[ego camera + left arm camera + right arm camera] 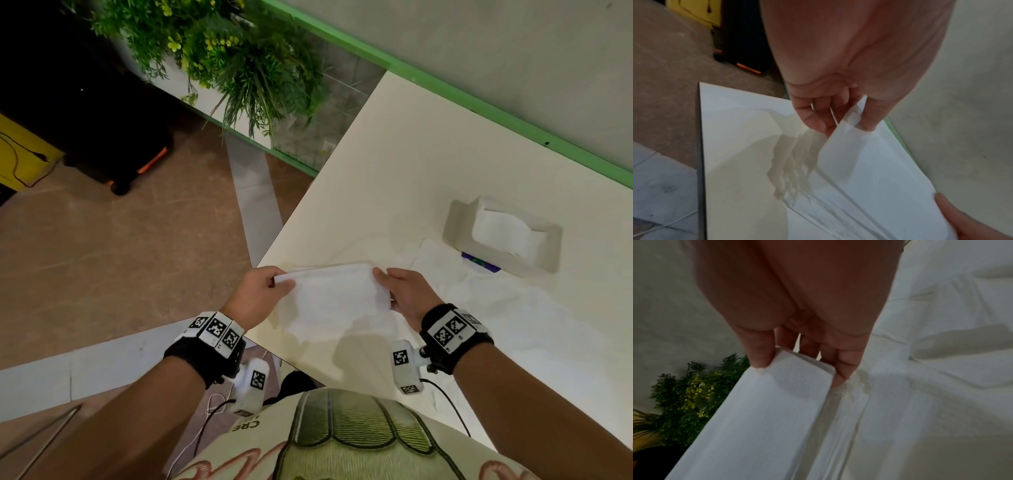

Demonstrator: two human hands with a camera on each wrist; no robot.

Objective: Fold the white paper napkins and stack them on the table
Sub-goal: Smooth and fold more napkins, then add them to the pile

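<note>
A: Starting at the left, the left hand (pixel 262 294) pinches the napkin (pixel 334 296) by its far-left corner, thumb on top, fingers curled under.

B: Confirmed from the left wrist: the thumb (pixel 872 113) and the fingers (pixel 818 116) are clamped on that corner, and the sheet fans away in creases towards the other hand.

A: The napkin hangs between the two hands, lifted over the near corner of the surface (pixel 394 164). Its long axis runs nine to three o'clock, one end in each hand.

B: And on the right, the right hand (pixel 402 294) grips the far-right corner the same way. Right wrist shows the thumb (pixel 758 352) pressed on a doubled edge.

A: So both hands are closed on it, equally near. I'd say the fold turns on bringing that held far edge towards six o'clock.

B: Out at two o'clock sits the dispenser (pixel 503 234), with loose napkins (pixel 479 308) spread just before it.
</note>
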